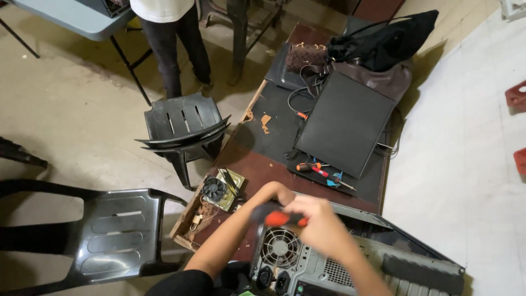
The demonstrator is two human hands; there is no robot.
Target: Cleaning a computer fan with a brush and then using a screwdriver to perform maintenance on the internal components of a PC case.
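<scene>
Above computer case (350, 257) at counter (263, 170) near edge, your left hand (276, 193) and right hand (320, 225) were together, clamped on orange-handled screwdriver (278, 218). Step judged: working rear-panel screw near fan grille (280, 248). Next move called for steady tip seating. Motion blur hid tip.

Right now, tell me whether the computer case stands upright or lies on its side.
On its side: the computer case lies flat on the table.
</scene>
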